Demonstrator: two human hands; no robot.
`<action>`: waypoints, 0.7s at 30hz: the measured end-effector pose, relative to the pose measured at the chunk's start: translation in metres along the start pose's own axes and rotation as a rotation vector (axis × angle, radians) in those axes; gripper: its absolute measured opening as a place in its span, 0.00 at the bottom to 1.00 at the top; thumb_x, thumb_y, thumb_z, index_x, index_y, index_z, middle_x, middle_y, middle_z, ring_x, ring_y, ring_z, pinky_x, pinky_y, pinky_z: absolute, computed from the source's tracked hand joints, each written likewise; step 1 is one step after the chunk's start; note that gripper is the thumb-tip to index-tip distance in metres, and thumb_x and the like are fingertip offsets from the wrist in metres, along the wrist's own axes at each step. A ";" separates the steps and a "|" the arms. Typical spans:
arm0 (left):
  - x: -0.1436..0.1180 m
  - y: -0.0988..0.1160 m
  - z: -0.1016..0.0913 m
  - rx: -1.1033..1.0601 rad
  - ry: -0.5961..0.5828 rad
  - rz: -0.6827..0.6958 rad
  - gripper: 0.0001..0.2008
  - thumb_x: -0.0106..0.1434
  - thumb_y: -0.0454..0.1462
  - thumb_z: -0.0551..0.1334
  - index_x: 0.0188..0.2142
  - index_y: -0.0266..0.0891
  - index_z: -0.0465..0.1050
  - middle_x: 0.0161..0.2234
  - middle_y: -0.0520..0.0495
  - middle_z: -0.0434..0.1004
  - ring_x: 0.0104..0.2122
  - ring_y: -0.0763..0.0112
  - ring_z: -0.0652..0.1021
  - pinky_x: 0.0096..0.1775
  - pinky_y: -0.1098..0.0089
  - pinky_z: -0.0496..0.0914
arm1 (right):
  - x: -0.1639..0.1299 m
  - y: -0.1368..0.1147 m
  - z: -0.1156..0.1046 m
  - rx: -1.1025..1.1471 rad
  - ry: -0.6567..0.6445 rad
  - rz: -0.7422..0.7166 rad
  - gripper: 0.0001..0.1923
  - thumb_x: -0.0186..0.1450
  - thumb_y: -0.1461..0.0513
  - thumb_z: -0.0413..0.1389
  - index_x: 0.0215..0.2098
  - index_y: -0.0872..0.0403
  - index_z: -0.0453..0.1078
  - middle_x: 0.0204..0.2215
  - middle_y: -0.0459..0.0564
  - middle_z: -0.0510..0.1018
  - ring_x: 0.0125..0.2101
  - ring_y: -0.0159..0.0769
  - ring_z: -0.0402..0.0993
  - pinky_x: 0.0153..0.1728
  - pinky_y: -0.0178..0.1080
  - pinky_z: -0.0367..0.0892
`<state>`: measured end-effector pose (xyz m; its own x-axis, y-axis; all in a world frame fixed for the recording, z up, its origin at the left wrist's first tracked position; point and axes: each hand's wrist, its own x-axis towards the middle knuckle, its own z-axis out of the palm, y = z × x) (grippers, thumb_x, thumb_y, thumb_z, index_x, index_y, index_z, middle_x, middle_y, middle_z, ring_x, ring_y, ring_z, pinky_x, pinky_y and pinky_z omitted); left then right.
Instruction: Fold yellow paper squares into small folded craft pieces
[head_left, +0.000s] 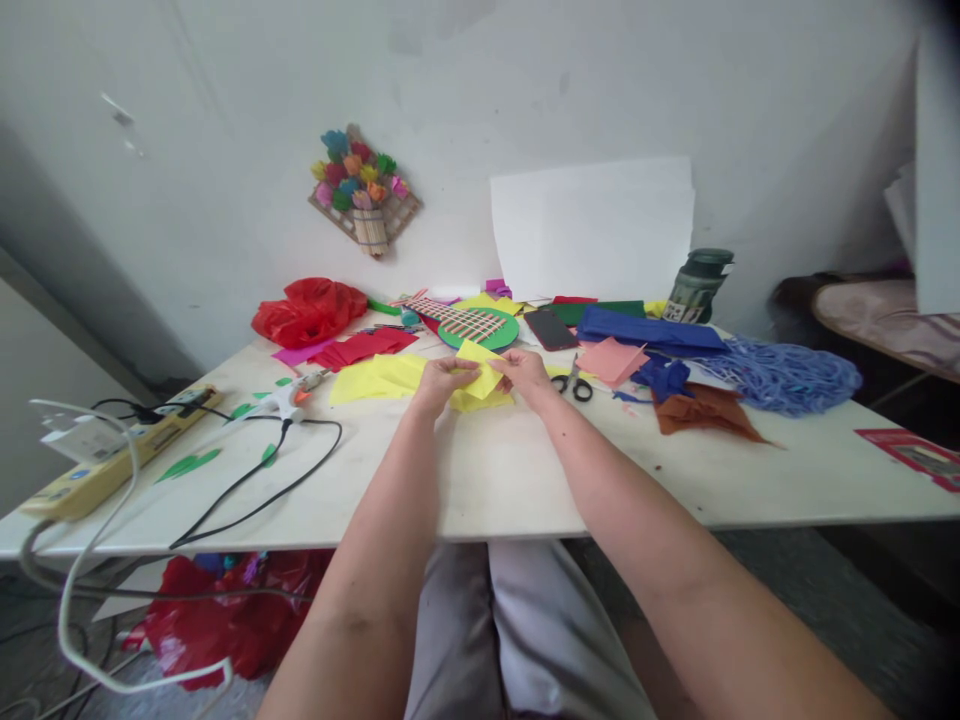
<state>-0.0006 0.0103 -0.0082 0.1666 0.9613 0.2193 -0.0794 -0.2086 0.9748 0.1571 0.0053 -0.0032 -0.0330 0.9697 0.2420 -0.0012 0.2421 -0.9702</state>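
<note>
Closest in are the person's grey-clad knees under the table edge, and the two bare forearms reaching out over the white table (480,480); at their ends the left hand (442,380) and the right hand (525,372) meet over a small yellow paper piece (481,378), each with fingers pinched shut on one side of it, lifting it just off the top; it looks thin, light and limp, the sort of sheet that creases at a touch and tears if tugged, so I'd judge the edges and corners the place to grip, lightly; it is bright yellow, folded, one corner pointing up toward the wall; under and to the left lie more yellow sheets (382,378); just right of the right hand sit black-handled scissors (574,385), then pink paper (611,360) and blue paper (645,330); beyond the hands a green woven disc (478,326) and a dark phone (550,329); further left red squares (364,347), a glue gun (294,396) with its black cord, and a yellow power strip (112,455) near the table's corner
</note>
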 end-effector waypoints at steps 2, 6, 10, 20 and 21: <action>0.000 0.000 -0.001 -0.006 0.011 0.009 0.19 0.36 0.39 0.68 0.30 0.33 0.73 0.24 0.46 0.75 0.24 0.71 0.74 0.30 0.70 0.68 | -0.001 -0.002 -0.001 0.035 -0.022 -0.010 0.17 0.49 0.54 0.58 0.33 0.57 0.67 0.15 0.44 0.71 0.13 0.28 0.66 0.12 0.30 0.60; 0.000 0.002 -0.003 -0.029 0.040 0.008 0.20 0.37 0.39 0.68 0.32 0.33 0.73 0.24 0.47 0.75 0.23 0.72 0.73 0.29 0.71 0.67 | -0.005 -0.009 -0.008 0.123 -0.108 -0.039 0.27 0.55 0.54 0.52 0.52 0.51 0.57 0.22 0.45 0.73 0.17 0.30 0.70 0.15 0.30 0.63; -0.001 0.002 -0.005 -0.095 0.055 -0.018 0.21 0.36 0.38 0.68 0.33 0.33 0.72 0.24 0.48 0.74 0.23 0.72 0.74 0.29 0.71 0.67 | -0.008 -0.012 -0.016 0.128 -0.289 -0.050 0.29 0.53 0.59 0.55 0.53 0.50 0.57 0.22 0.43 0.71 0.22 0.31 0.73 0.21 0.31 0.66; -0.002 0.007 -0.004 -0.192 0.039 -0.038 0.33 0.38 0.33 0.67 0.47 0.38 0.66 0.30 0.48 0.74 0.26 0.71 0.74 0.28 0.72 0.68 | -0.002 0.001 -0.014 0.007 -0.470 -0.059 0.26 0.49 0.68 0.54 0.48 0.53 0.65 0.27 0.47 0.75 0.26 0.33 0.74 0.22 0.30 0.66; -0.003 0.007 -0.004 -0.199 0.038 -0.033 0.35 0.38 0.32 0.67 0.49 0.39 0.64 0.31 0.48 0.75 0.26 0.71 0.74 0.28 0.72 0.68 | -0.002 0.002 -0.014 0.010 -0.478 -0.069 0.26 0.49 0.69 0.53 0.48 0.52 0.65 0.29 0.48 0.76 0.27 0.33 0.74 0.22 0.30 0.66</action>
<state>-0.0054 0.0066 -0.0019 0.1353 0.9740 0.1815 -0.2676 -0.1404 0.9532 0.1707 0.0046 -0.0054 -0.4877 0.8276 0.2779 -0.0292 0.3027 -0.9527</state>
